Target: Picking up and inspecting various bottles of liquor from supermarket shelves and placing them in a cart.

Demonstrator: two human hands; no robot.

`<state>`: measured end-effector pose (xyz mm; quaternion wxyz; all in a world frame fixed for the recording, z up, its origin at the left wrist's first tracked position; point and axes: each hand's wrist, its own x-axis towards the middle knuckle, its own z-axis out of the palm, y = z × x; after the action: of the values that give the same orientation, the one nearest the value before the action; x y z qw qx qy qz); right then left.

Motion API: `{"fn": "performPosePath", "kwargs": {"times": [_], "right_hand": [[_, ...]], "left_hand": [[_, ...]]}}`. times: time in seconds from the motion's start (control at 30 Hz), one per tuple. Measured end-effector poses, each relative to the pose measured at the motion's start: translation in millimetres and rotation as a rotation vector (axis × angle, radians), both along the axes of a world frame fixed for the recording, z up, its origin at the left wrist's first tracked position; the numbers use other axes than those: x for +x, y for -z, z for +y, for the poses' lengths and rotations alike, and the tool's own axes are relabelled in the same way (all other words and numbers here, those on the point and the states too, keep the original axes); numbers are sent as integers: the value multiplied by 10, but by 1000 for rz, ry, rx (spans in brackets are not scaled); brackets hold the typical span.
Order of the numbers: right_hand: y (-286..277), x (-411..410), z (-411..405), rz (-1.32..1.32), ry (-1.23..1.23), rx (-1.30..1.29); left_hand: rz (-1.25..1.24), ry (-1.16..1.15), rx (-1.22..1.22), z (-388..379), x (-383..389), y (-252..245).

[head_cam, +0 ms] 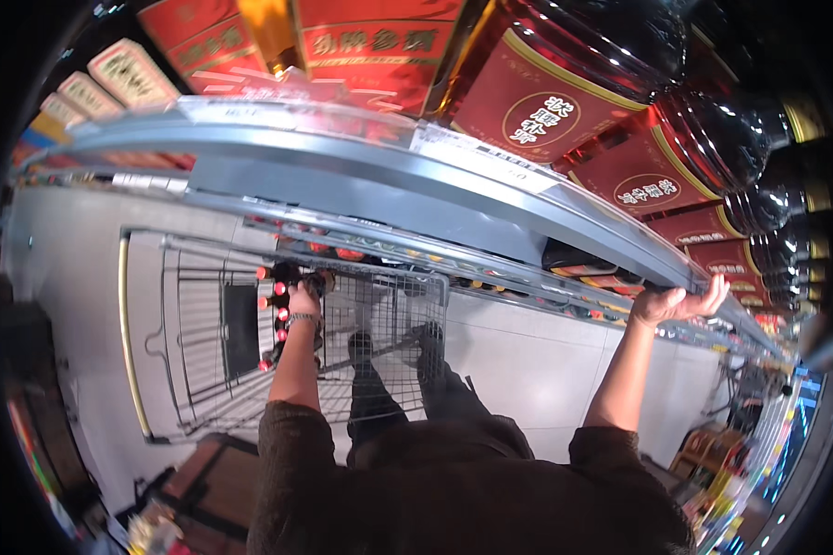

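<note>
Inside a wire shopping cart (382,312), my left hand (305,302) is closed around a dark bottle (314,283), partly hidden by my fingers. Next to that hand several dark bottles with red caps (282,313) lie grouped in the cart. My right hand (680,305) is at the front edge of the metal shelf (368,156), its fingers extended and nothing seen in its grasp. Large dark-red liquor bottles (548,83) with red labels and gold caps stand in a row on that shelf, above and beyond my right hand.
Red boxes (375,41) stand on the shelf's left part, behind price tags (486,156) along its edge. Lower shelves hold more bottles. The cart's yellowish handle (128,340) is at left. A brown wooden display (215,485) stands behind me, left; stocked goods (722,485) lie behind, right.
</note>
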<state>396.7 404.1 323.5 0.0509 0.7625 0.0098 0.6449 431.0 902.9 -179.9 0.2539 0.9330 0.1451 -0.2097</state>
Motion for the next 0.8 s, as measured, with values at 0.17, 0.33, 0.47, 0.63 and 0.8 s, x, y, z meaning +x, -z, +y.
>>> {"fn": "performPosePath", "kwargs": {"times": [0.17,0.33,0.47,0.63,0.8], "right_hand": [[-5,-20,-28,34,2,-14],[-3,-37,-50,70,28,-20],[1,-69,-82,75,43,-18],[-11,-125,-86,102,59,11],[-63,-182,-63,154,15,8]], "left_hand": [[176,161,35,-47,174,292],[189,85,-87,-269,42,329],[111,305,-19,-285,-204,65],[-177,334,-139,-319,-715,-613],[-252,340,-137,-334,-1330,-1477]]}}
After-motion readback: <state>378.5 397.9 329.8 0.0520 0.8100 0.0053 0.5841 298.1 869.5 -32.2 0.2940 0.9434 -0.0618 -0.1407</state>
